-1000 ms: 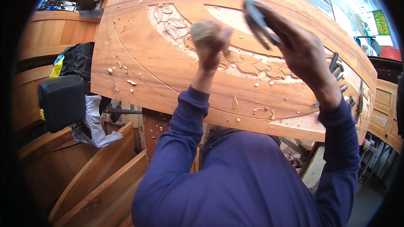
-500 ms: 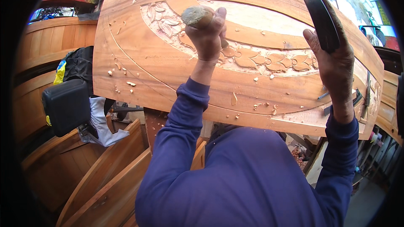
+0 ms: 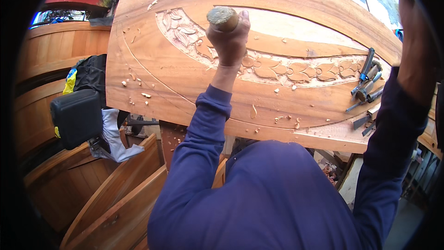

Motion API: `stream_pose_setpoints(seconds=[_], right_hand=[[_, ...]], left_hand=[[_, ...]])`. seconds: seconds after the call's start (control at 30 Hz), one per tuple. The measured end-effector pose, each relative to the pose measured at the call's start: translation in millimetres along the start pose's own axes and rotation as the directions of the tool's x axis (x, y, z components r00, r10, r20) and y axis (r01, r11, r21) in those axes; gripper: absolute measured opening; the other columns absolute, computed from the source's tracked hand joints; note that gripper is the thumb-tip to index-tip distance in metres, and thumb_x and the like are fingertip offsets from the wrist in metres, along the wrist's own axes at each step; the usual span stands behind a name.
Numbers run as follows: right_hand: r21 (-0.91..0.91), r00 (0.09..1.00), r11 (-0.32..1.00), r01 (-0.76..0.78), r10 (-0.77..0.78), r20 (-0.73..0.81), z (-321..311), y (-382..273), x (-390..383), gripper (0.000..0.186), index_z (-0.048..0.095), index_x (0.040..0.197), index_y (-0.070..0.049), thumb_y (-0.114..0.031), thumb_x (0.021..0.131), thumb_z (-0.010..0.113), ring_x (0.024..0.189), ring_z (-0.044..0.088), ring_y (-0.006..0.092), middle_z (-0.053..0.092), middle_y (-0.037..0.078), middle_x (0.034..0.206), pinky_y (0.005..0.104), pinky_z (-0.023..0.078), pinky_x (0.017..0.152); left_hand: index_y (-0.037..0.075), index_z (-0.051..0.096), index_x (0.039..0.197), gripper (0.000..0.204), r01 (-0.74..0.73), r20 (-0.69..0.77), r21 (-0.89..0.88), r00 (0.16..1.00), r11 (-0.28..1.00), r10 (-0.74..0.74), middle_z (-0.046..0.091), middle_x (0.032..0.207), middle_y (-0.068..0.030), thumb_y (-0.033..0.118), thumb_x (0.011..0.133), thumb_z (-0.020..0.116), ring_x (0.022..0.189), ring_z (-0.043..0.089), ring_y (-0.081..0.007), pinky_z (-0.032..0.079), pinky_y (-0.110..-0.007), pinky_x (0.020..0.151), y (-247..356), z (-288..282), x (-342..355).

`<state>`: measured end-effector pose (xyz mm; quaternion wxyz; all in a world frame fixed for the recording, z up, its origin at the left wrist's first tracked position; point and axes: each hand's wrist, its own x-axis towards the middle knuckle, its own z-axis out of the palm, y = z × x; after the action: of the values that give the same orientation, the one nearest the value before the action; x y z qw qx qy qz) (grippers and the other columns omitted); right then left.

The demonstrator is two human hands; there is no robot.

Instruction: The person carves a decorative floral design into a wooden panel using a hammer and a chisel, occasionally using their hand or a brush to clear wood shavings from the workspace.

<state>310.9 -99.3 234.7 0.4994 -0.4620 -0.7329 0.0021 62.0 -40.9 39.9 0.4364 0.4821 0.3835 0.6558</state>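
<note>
My left hand (image 3: 228, 44) is closed around the thick wooden handle of a carving chisel (image 3: 222, 19), whose butt is pale and battered. The blade is hidden below my fist, over the carved band. That band of leaves and petals (image 3: 277, 68) curves across a large wooden panel (image 3: 185, 81). At the far right, my right hand (image 3: 413, 37) is raised high, dark and partly cut off by the picture's edge. Its fingers and anything in them cannot be made out.
Several carving chisels (image 3: 366, 83) lie bunched on the panel's right side, near my right sleeve. Wood chips (image 3: 145, 95) are scattered over the surface. A black case (image 3: 76, 118) stands at the left, beside a white cloth (image 3: 113, 134). More curved wooden panels (image 3: 115, 183) lean below.
My right hand has gone right and up towards the picture's edge, and the dark block with a hole in it has left view. My left hand has barely moved, still gripping the chisel.
</note>
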Motion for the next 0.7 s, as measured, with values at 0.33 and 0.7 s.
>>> stream_pose_setpoints(seconds=[0.33,0.7], right_hand=[[-0.011,0.873,0.922,0.386,-0.361,0.327,94.0,3.1,-6.4,0.058,0.061,0.144,-0.023,-0.001,0.09,0.071,0.076,0.073,0.0273,0.075,0.015,0.1,0.0351,0.06,0.065],[-0.224,0.842,0.962,0.155,-0.01,0.539,89.6,-5.0,-53.9,0.074,0.048,0.154,-0.039,0.001,0.092,0.058,0.071,0.07,0.0259,0.072,0.009,0.094,0.0387,0.055,0.057]], left_hand=[[0.0,0.071,0.087,0.015,0.014,0.114,0.17,0.993,0.985,-0.034,0.074,0.077,-0.0042,0.008,0.082,0.084,0.07,0.072,-0.012,0.058,-0.028,0.067,-9.4,-4.1,-13.9],[0.001,0.071,0.095,0.016,0.054,0.216,0.105,0.973,0.993,-0.076,0.071,0.08,-0.0027,0.003,0.082,0.081,0.063,0.066,-0.0099,0.056,-0.025,0.058,12.2,-8.9,-12.4]])
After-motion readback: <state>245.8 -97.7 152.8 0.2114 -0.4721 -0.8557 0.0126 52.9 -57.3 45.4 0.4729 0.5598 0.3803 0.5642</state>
